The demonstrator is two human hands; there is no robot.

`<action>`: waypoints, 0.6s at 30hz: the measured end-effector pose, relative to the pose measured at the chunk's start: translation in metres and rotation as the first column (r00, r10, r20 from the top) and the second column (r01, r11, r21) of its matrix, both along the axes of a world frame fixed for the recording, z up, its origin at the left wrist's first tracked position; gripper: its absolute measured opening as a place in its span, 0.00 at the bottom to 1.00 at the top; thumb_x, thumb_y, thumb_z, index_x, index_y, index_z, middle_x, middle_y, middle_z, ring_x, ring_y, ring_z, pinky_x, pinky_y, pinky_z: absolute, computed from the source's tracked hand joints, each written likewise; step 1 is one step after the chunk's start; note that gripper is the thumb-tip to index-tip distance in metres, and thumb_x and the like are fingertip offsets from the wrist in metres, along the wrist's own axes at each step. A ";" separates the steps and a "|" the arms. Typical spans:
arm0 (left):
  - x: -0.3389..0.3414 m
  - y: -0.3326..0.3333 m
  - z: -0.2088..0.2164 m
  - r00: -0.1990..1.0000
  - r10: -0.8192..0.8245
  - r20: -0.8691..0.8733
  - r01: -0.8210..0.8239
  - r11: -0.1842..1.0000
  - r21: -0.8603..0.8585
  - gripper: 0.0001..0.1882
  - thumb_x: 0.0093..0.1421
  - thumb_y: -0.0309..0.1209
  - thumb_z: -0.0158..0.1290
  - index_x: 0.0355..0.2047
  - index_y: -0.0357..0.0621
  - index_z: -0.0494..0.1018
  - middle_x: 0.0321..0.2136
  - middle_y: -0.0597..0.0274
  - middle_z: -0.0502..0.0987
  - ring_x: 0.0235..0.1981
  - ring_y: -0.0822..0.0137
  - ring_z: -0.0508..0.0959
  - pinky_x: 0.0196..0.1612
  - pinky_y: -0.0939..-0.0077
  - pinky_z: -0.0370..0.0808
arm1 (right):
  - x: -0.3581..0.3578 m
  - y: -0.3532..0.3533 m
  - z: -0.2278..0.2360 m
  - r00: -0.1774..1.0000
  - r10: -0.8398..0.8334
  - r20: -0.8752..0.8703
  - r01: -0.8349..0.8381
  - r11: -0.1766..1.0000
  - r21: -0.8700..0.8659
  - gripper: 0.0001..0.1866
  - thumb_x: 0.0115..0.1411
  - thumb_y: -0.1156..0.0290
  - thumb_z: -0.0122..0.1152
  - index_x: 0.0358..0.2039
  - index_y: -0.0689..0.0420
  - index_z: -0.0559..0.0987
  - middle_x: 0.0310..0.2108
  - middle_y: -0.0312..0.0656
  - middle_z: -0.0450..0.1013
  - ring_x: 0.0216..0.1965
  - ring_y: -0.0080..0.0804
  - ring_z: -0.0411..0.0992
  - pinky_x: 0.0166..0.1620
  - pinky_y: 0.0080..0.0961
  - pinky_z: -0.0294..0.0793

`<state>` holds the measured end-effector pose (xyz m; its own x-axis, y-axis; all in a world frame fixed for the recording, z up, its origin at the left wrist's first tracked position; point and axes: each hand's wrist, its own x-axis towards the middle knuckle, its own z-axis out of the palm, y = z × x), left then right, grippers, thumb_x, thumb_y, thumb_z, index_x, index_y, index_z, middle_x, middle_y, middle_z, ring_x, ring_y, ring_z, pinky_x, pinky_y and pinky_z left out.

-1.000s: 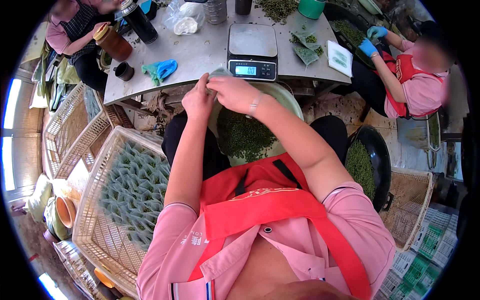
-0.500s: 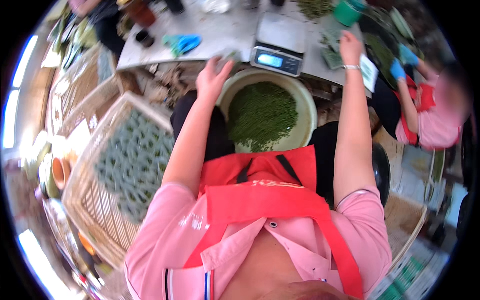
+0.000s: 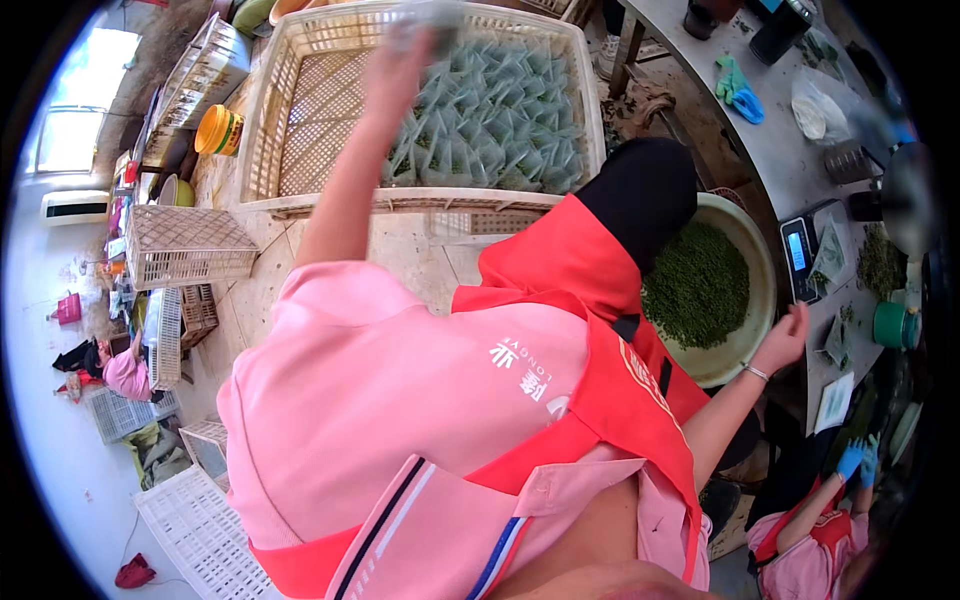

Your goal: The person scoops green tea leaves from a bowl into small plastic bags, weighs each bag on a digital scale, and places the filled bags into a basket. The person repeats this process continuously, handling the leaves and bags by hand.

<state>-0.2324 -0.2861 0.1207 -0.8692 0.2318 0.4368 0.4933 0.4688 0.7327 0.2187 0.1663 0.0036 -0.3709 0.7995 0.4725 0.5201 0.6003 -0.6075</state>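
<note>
My left hand (image 3: 395,75) is smeared by motion over the far side of a large cream plastic crate (image 3: 410,200). A blurred greyish small bag (image 3: 432,28) is in its fingers. Rows of small translucent bags (image 3: 495,125) with green contents stand in the crate's right part. My right hand (image 3: 785,342) hovers by the table edge, fingers loosely bent and apart, holding nothing I can see. Beside it sits a pale round basin (image 3: 765,285) of green leaf pieces (image 3: 700,285). Beyond is a digital scale (image 3: 797,250) with a clear bag (image 3: 829,254) on it.
The metal table (image 3: 735,45) carries blue-green gloves (image 3: 738,90), a green tub (image 3: 893,325) and another clear bag (image 3: 838,340). A co-worker's blue-gloved hands (image 3: 858,458) show at lower right. Left are a yellow bucket (image 3: 218,130) and a slatted crate (image 3: 190,245).
My view and body have turned left toward the crate. My left hand has swung from beside the basin to over the crate with the small bag. My right hand has drawn back from the table.
</note>
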 end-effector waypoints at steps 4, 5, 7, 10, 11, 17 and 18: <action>-0.058 -0.150 -0.019 0.882 0.470 -0.004 -0.406 0.757 -0.513 0.35 0.56 0.59 0.39 0.49 0.40 0.66 0.40 0.42 0.75 0.42 0.46 0.75 0.46 0.58 0.70 | -0.025 -0.049 -0.049 0.960 0.278 -0.026 -0.254 0.829 -0.499 0.14 0.58 0.77 0.50 0.44 0.60 0.76 0.38 0.42 0.76 0.38 0.27 0.74 0.43 0.21 0.71; -0.069 -0.173 -0.032 0.845 0.533 0.039 -0.401 0.680 -0.614 0.34 0.56 0.57 0.40 0.49 0.38 0.66 0.40 0.41 0.75 0.43 0.45 0.75 0.47 0.58 0.69 | -0.036 -0.062 -0.056 0.934 0.358 0.008 -0.304 0.805 -0.509 0.14 0.57 0.77 0.50 0.44 0.60 0.76 0.36 0.41 0.76 0.38 0.27 0.74 0.42 0.21 0.71; -0.109 -0.215 -0.085 0.806 0.555 0.207 -0.277 0.663 -0.695 0.34 0.56 0.54 0.41 0.49 0.35 0.65 0.40 0.41 0.75 0.43 0.46 0.75 0.47 0.58 0.69 | -0.048 -0.077 -0.086 0.823 0.537 0.188 -0.384 0.768 -0.513 0.17 0.55 0.77 0.51 0.47 0.60 0.74 0.40 0.45 0.75 0.39 0.32 0.75 0.44 0.25 0.72; -0.091 -0.138 -0.105 0.702 0.421 0.574 0.161 0.692 -0.704 0.34 0.55 0.50 0.43 0.51 0.29 0.62 0.42 0.39 0.74 0.45 0.48 0.74 0.46 0.58 0.69 | -0.035 -0.094 -0.130 0.683 0.533 0.500 -0.265 0.818 -0.511 0.15 0.53 0.70 0.52 0.41 0.58 0.76 0.37 0.53 0.75 0.40 0.48 0.73 0.45 0.37 0.72; -0.091 -0.138 -0.108 0.735 0.413 0.537 0.158 0.666 -0.729 0.35 0.54 0.50 0.44 0.52 0.30 0.61 0.44 0.39 0.72 0.46 0.49 0.73 0.47 0.59 0.69 | -0.034 -0.101 -0.141 0.591 0.546 0.594 -0.215 0.816 -0.536 0.15 0.51 0.67 0.54 0.40 0.57 0.77 0.38 0.53 0.74 0.41 0.50 0.73 0.46 0.40 0.71; -0.053 -0.114 -0.081 0.684 0.210 0.699 0.168 0.887 -0.431 0.48 0.50 0.60 0.50 0.62 0.39 0.51 0.58 0.45 0.60 0.55 0.50 0.66 0.58 0.61 0.61 | -0.037 -0.134 -0.156 0.317 0.549 0.773 0.152 0.775 -0.613 0.22 0.52 0.56 0.55 0.42 0.58 0.76 0.43 0.52 0.73 0.46 0.49 0.71 0.48 0.42 0.71; -0.086 -0.174 -0.103 0.742 0.299 0.600 0.280 0.674 -0.683 0.52 0.49 0.63 0.50 0.62 0.39 0.49 0.57 0.42 0.61 0.57 0.50 0.64 0.59 0.62 0.60 | -0.042 -0.134 -0.164 0.304 0.630 0.714 -0.026 0.755 -0.655 0.23 0.52 0.55 0.54 0.41 0.59 0.77 0.43 0.54 0.72 0.47 0.49 0.71 0.47 0.42 0.71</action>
